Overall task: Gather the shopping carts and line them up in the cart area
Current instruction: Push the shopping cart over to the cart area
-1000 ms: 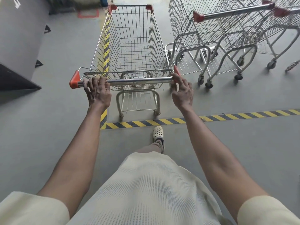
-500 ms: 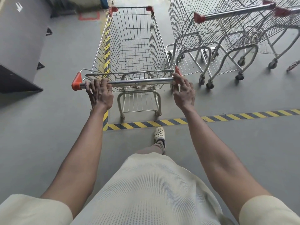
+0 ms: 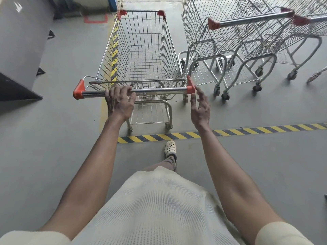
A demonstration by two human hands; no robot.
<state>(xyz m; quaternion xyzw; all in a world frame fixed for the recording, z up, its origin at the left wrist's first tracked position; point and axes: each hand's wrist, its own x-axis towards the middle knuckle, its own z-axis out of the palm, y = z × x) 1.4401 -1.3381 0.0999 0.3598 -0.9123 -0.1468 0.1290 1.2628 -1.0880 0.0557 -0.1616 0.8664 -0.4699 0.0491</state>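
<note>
Three shopping carts are in view on the grey floor (image 3: 53,138). One, the front cart (image 3: 141,50), stands straight ahead of the person. The other two, the nested carts (image 3: 230,41), are parked just to its right, one pushed into the other. The front cart's rear wheels sit just past the cross stripe (image 3: 247,130), one of two yellow-and-black tape lines. The second, the side stripe (image 3: 115,50), runs away along the cart's left side.

Both arms reach forward, nearly straight. The left hand (image 3: 120,101) grips the handle bar (image 3: 159,90) left of its middle, knuckles up and fingers curled over the top. The right hand (image 3: 200,108) is off the bar, with its fingers loosely spread and pointing forward. It lies just beside the red end cap (image 3: 190,85) at the bar's right end, and I cannot tell whether a fingertip touches the cap.

One foot in a cream clog (image 3: 170,147) stands just short of the cross stripe
</note>
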